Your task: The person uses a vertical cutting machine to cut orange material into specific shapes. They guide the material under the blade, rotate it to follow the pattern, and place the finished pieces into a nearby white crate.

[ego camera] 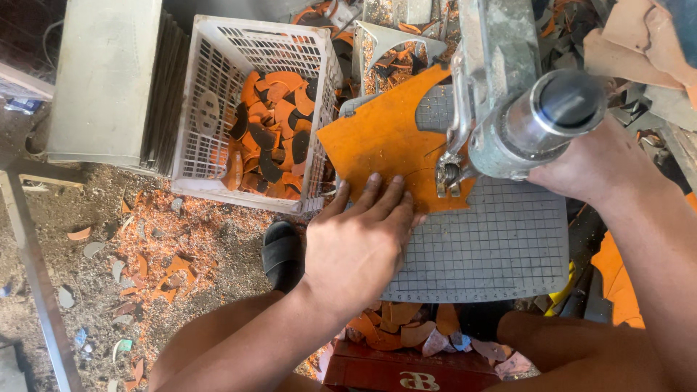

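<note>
My left hand (pixel 361 239) lies flat, fingers spread, on the near edge of an orange sheet (pixel 377 141) and presses it onto a grey gridded cutting mat (pixel 501 247). My right hand (pixel 592 163) grips the metal handle (pixel 552 116) of a lever press standing over the sheet. The press's small cutting head (pixel 450 176) sits on the sheet's right part. Curved cut-outs show along the sheet's top edge.
A white plastic crate (pixel 218 109) at the left holds several orange and black cut pieces. Orange scraps and dust litter the floor (pixel 160 254). A black sandal (pixel 282 254) is below the crate. More cut pieces (pixel 406 330) lie on a dark red box (pixel 414 374).
</note>
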